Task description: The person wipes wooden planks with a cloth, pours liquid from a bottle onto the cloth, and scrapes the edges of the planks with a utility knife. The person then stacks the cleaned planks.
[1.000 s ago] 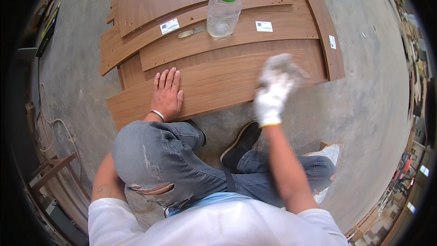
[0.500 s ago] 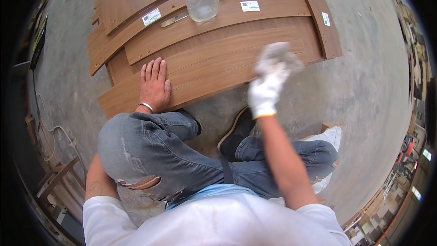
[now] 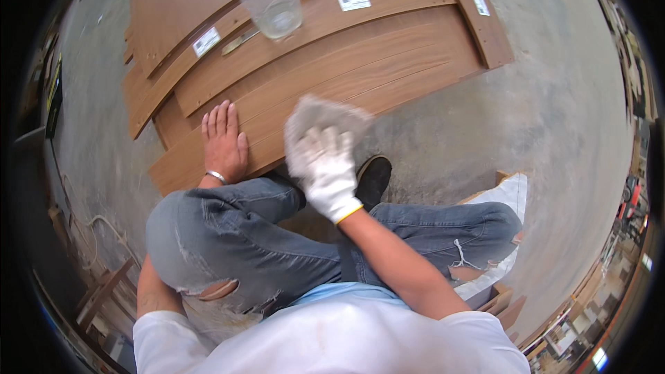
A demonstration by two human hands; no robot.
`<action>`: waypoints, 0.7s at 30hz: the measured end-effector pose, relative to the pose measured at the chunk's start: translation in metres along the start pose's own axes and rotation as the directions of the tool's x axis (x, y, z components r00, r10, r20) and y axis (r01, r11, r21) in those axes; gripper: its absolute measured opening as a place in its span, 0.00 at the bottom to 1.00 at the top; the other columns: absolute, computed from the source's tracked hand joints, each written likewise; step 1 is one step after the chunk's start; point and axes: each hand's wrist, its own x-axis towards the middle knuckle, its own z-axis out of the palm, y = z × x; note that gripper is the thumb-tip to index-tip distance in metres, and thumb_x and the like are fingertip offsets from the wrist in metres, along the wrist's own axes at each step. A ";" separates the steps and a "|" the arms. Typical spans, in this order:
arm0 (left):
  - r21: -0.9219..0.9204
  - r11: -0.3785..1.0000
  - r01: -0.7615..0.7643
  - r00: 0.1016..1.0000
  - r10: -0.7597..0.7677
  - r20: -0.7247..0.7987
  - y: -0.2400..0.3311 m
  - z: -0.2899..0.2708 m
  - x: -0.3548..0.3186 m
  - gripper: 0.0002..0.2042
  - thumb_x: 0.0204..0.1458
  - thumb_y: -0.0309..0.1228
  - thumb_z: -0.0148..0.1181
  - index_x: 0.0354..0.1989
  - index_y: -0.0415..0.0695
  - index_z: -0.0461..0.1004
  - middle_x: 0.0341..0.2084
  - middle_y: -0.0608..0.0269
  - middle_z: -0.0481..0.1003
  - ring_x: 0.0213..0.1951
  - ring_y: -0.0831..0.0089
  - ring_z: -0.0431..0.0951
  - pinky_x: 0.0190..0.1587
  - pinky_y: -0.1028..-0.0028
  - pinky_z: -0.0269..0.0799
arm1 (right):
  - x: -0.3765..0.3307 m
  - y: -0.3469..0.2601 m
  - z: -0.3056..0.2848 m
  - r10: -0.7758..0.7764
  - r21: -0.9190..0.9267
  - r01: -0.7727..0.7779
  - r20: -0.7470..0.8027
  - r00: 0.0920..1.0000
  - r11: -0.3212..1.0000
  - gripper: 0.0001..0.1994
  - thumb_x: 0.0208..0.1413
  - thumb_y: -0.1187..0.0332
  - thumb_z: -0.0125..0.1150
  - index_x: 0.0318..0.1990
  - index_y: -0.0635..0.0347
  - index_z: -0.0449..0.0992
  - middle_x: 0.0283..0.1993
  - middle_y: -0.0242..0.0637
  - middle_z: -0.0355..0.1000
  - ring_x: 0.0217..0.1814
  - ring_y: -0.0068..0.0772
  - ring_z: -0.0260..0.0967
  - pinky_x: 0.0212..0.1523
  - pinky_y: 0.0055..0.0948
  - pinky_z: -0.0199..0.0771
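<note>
A long brown wooden board (image 3: 270, 112) lies across the front of a stack of similar panels. My bare left hand (image 3: 225, 142), with a bracelet at the wrist, lies flat on the board's left part, fingers stretched out. My right hand (image 3: 325, 166) wears a white knitted glove with a yellow cuff edge. Under its fingers is a greyish-white cloth (image 3: 332, 112), pressed on the board's near edge, to the right of my left hand. The cloth hides that part of the board.
A clear plastic jar (image 3: 276, 10) with a green lid stands on the panels, a small flat tool (image 3: 239, 43) beside it. White labels (image 3: 354, 1) are stuck on several panels. The stack rests on a grey concrete floor (image 3: 554, 111). My bent legs in jeans (image 3: 235, 228) are close to the board.
My gloved right hand has moved left along the board with the cloth, toward my left hand. My left hand stays flat on the board. The view has shifted and turned a little.
</note>
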 end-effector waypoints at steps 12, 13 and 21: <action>0.018 1.000 -0.017 1.000 0.017 0.004 -0.003 0.004 -0.002 0.33 0.61 0.35 0.49 0.74 0.33 0.56 0.74 0.43 0.56 0.75 0.45 0.53 0.79 0.49 0.38 | 0.057 0.133 -0.080 0.661 0.265 -0.626 -0.496 0.564 0.733 0.41 0.58 0.64 0.64 0.78 0.62 0.55 0.81 0.58 0.50 0.83 0.72 0.38 0.84 0.52 0.35; 0.017 1.000 -0.013 1.000 0.013 0.006 -0.004 0.001 -0.003 0.33 0.61 0.35 0.49 0.74 0.33 0.56 0.74 0.43 0.56 0.75 0.45 0.52 0.79 0.49 0.38 | 0.047 0.099 -0.059 0.570 0.110 -0.592 -0.455 0.684 0.798 0.45 0.54 0.64 0.67 0.79 0.60 0.54 0.81 0.55 0.50 0.83 0.72 0.38 0.84 0.55 0.34; 0.006 0.999 -0.042 0.999 0.042 0.005 -0.003 0.000 -0.002 0.34 0.61 0.36 0.50 0.75 0.33 0.55 0.75 0.43 0.55 0.76 0.45 0.52 0.79 0.48 0.37 | 0.062 0.156 -0.098 0.520 0.077 -0.602 -0.596 0.612 0.795 0.36 0.58 0.64 0.63 0.75 0.61 0.63 0.80 0.45 0.57 0.84 0.54 0.46 0.86 0.47 0.33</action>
